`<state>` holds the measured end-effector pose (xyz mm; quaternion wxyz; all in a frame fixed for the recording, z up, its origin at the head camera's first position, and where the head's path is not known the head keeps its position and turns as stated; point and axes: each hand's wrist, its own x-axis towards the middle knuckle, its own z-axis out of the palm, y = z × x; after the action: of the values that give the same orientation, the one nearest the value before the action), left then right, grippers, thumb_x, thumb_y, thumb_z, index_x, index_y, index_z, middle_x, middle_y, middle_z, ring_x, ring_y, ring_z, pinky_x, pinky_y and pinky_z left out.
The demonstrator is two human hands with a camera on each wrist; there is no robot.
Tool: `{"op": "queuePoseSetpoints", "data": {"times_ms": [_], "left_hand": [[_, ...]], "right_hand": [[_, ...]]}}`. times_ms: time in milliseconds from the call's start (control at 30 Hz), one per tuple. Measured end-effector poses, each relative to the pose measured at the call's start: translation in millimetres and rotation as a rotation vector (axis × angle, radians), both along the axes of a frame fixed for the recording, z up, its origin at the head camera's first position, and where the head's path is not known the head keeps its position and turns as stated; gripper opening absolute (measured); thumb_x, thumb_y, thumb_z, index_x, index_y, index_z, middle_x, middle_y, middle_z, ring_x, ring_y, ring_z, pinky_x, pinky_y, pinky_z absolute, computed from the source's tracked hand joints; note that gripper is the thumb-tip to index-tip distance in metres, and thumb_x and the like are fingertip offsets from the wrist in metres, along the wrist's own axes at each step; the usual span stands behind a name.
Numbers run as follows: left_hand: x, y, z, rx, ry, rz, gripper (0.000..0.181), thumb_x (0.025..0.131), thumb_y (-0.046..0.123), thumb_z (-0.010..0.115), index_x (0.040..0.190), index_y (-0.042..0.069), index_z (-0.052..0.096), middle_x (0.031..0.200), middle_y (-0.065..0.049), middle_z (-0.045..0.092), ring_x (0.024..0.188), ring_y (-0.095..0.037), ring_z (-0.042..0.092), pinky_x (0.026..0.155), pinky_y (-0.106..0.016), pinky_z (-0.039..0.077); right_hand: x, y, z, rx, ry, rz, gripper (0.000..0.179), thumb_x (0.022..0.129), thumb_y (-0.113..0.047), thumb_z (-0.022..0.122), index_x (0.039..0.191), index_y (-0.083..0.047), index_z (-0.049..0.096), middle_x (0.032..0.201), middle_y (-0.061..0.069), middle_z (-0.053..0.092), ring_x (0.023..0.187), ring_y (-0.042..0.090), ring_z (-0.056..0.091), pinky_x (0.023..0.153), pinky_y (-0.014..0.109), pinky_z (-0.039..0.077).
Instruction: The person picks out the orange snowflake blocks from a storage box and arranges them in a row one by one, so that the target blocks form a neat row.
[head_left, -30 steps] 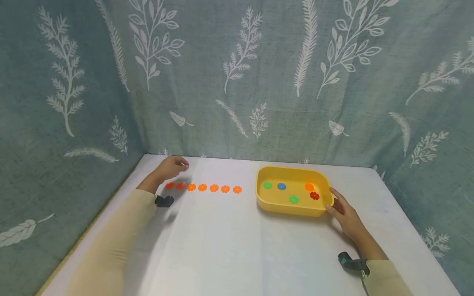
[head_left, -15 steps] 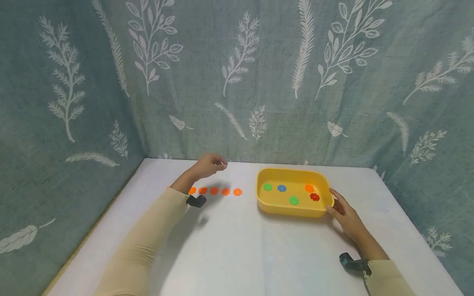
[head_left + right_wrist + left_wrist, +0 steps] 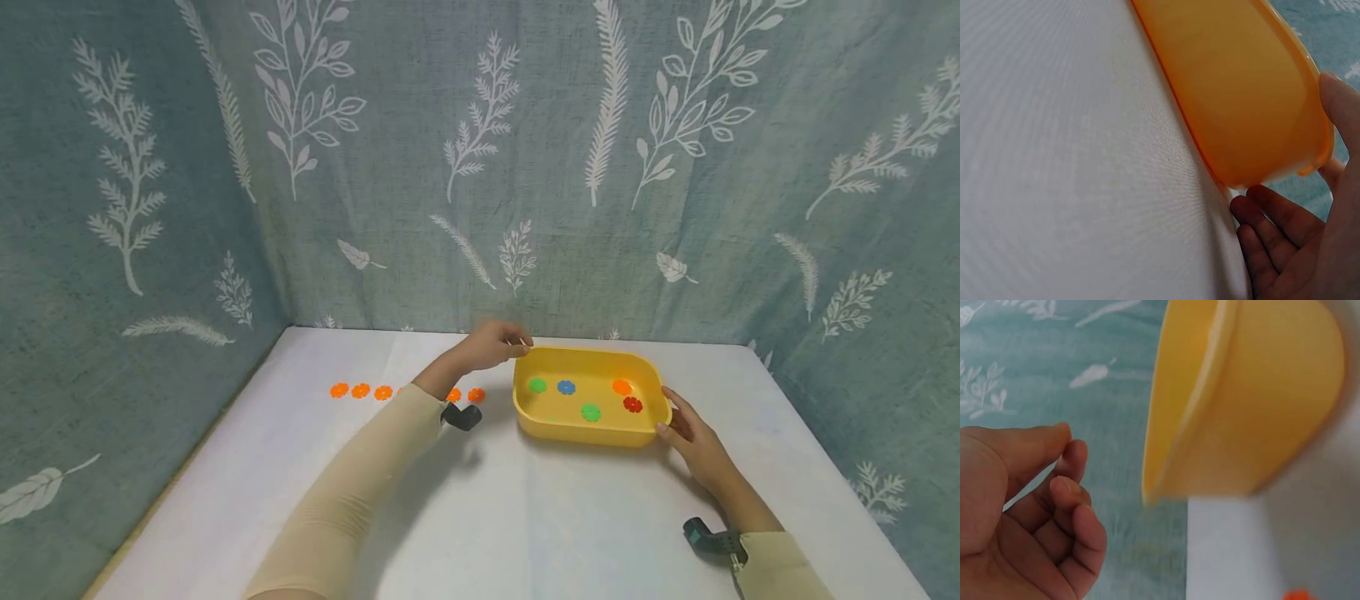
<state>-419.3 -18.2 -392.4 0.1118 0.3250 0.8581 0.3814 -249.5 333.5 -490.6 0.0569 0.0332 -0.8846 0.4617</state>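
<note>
A yellow tray (image 3: 592,435) stands on the white table, holding two green flower-shaped discs, a blue disc (image 3: 566,387), an orange disc (image 3: 622,387) and a red disc (image 3: 632,405). My right hand (image 3: 697,442) grips the tray's right end, thumb at the rim and fingers lower down. Beside the tray's back left corner hovers my left hand (image 3: 491,346); its fingers are loosely curled and the thumb meets the index fingertip. The left wrist view shows nothing held in that hand (image 3: 1041,506). Left of the tray runs a row of orange flower discs (image 3: 383,392), partly hidden by the left forearm.
A leaf-patterned green cloth (image 3: 405,167) hangs behind the table (image 3: 585,525) and along both sides. Dark wrist cameras sit on both wrists; the left one (image 3: 461,417) is just in front of the row's right end.
My left hand has swept right from above the row's left end to the tray's back left corner. The right hand stays on the tray, and the discs lie as before.
</note>
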Motion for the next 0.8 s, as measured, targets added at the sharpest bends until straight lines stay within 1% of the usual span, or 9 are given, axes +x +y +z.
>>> {"op": "queuePoseSetpoints", "data": {"times_ms": [67, 133, 233, 300, 400, 533, 633, 700, 800], "left_hand": [[2.6, 10.4, 0.0, -0.002, -0.001, -0.026, 0.027, 0.097, 0.024, 0.062, 0.118, 0.007, 0.068, 0.099, -0.007, 0.067, 0.086, -0.027, 0.063, 0.071, -0.037, 0.053], [4.8, 19.0, 0.5, 0.001, -0.013, -0.037, 0.029, 0.097, 0.025, 0.062, 0.118, 0.006, 0.067, 0.098, -0.005, 0.066, 0.090, -0.029, 0.062, 0.071, -0.033, 0.052], [7.5, 28.8, 2.4, 0.013, -0.048, -0.022, 0.028, 0.097, 0.025, 0.063, 0.118, 0.006, 0.067, 0.096, -0.001, 0.064, 0.094, -0.031, 0.061, 0.072, -0.030, 0.051], [8.7, 34.4, 4.0, 0.030, -0.062, -0.013, 0.028, 0.097, 0.024, 0.063, 0.118, 0.006, 0.067, 0.096, -0.004, 0.065, 0.096, -0.034, 0.061, 0.073, -0.031, 0.051], [10.6, 44.9, 5.2, 0.055, -0.078, -0.025, 0.027, 0.096, 0.022, 0.063, 0.118, 0.005, 0.067, 0.098, -0.004, 0.066, 0.099, -0.034, 0.061, 0.076, -0.032, 0.052], [13.0, 62.3, 1.9, 0.098, -0.103, -0.085, 0.027, 0.096, 0.019, 0.064, 0.118, 0.004, 0.067, 0.099, -0.002, 0.066, 0.102, -0.035, 0.061, 0.080, -0.035, 0.053], [15.4, 73.8, -2.3, 0.118, -0.106, -0.117, 0.024, 0.096, 0.016, 0.063, 0.116, 0.003, 0.068, 0.101, 0.000, 0.066, 0.099, -0.030, 0.062, 0.079, -0.036, 0.053], [16.9, 80.4, -5.0, 0.112, -0.102, -0.132, 0.024, 0.096, 0.016, 0.063, 0.116, 0.002, 0.068, 0.102, 0.001, 0.065, 0.097, -0.025, 0.063, 0.079, -0.035, 0.053], [18.6, 89.4, -9.0, 0.087, -0.100, -0.146, 0.026, 0.097, 0.016, 0.062, 0.117, 0.001, 0.067, 0.104, 0.000, 0.066, 0.097, -0.024, 0.063, 0.078, -0.032, 0.053]], "right_hand": [[1.2, -1, 0.2, 0.000, -0.001, -0.005, 0.073, 0.099, -0.039, 0.056, 0.157, -0.018, 0.017, 0.148, 0.029, 0.034, 0.130, 0.047, 0.040, 0.098, 0.057, 0.037], [2.1, -2, 0.1, 0.000, 0.000, -0.010, 0.072, 0.099, -0.039, 0.055, 0.157, -0.018, 0.017, 0.148, 0.029, 0.034, 0.130, 0.047, 0.039, 0.098, 0.057, 0.037], [1.1, -4, -1.3, -0.009, -0.001, -0.001, 0.072, 0.099, -0.038, 0.056, 0.157, -0.018, 0.017, 0.148, 0.028, 0.034, 0.131, 0.047, 0.039, 0.098, 0.056, 0.036], [-0.4, -6, -2.3, -0.015, -0.005, 0.006, 0.072, 0.099, -0.039, 0.056, 0.157, -0.019, 0.017, 0.148, 0.028, 0.034, 0.131, 0.046, 0.038, 0.099, 0.055, 0.036], [-2.5, -6, -2.9, -0.018, -0.013, 0.003, 0.073, 0.099, -0.041, 0.055, 0.157, -0.021, 0.016, 0.149, 0.028, 0.033, 0.132, 0.047, 0.037, 0.099, 0.056, 0.036], [-2.2, -4, -2.0, -0.002, -0.011, -0.012, 0.072, 0.099, -0.041, 0.055, 0.157, -0.020, 0.017, 0.149, 0.029, 0.033, 0.131, 0.048, 0.037, 0.098, 0.058, 0.036], [-1.1, -3, -1.2, 0.002, -0.004, -0.009, 0.072, 0.099, -0.039, 0.055, 0.157, -0.018, 0.017, 0.149, 0.029, 0.032, 0.131, 0.049, 0.037, 0.098, 0.059, 0.035], [-0.5, -2, -0.9, 0.001, -0.006, -0.008, 0.072, 0.099, -0.039, 0.055, 0.157, -0.018, 0.017, 0.150, 0.029, 0.030, 0.132, 0.049, 0.036, 0.099, 0.059, 0.035], [0.2, -1, -0.3, -0.004, -0.012, -0.012, 0.072, 0.099, -0.038, 0.055, 0.157, -0.018, 0.017, 0.151, 0.028, 0.029, 0.132, 0.049, 0.035, 0.099, 0.059, 0.034]]}}
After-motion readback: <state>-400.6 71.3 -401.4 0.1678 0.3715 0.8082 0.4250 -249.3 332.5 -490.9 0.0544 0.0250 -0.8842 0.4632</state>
